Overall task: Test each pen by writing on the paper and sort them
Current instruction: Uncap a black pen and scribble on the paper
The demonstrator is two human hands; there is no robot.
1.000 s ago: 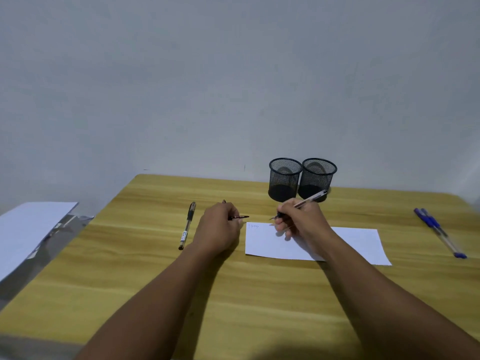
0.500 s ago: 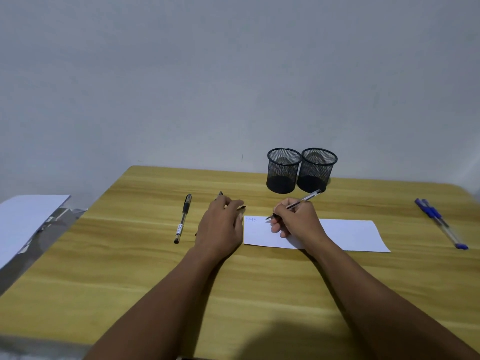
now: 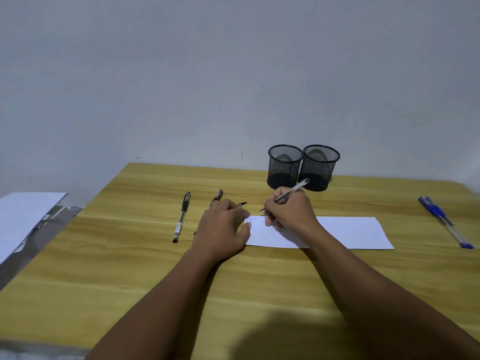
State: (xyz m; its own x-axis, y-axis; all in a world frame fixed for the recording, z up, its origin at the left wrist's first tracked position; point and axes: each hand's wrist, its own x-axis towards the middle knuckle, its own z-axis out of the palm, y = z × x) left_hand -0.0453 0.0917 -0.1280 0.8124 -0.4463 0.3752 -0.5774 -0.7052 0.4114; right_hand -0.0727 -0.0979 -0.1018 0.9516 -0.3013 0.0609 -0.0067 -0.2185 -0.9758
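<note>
My right hand (image 3: 288, 211) grips a clear pen (image 3: 293, 190), its tip at the top left corner of the white paper (image 3: 350, 232), where small faint scribbles show. My left hand (image 3: 223, 227) rests on the table with its thumb on the paper's left edge. A thin dark pen cap (image 3: 241, 204) sticks out from its fingers. One black pen (image 3: 181, 216) lies left of that hand, and a second black pen (image 3: 219, 195) is partly hidden under it. Two black mesh cups (image 3: 284, 166) (image 3: 320, 167) stand behind the paper.
Two blue pens (image 3: 441, 219) lie side by side near the wooden table's (image 3: 130, 268) right edge. White sheets (image 3: 23, 216) rest on a lower surface off the table's left side. A grey wall stands right behind the table.
My left hand has slid right until its thumb rests on the paper's edge. My right hand stays at the paper's top left corner with the pen. The view has shifted a little.
</note>
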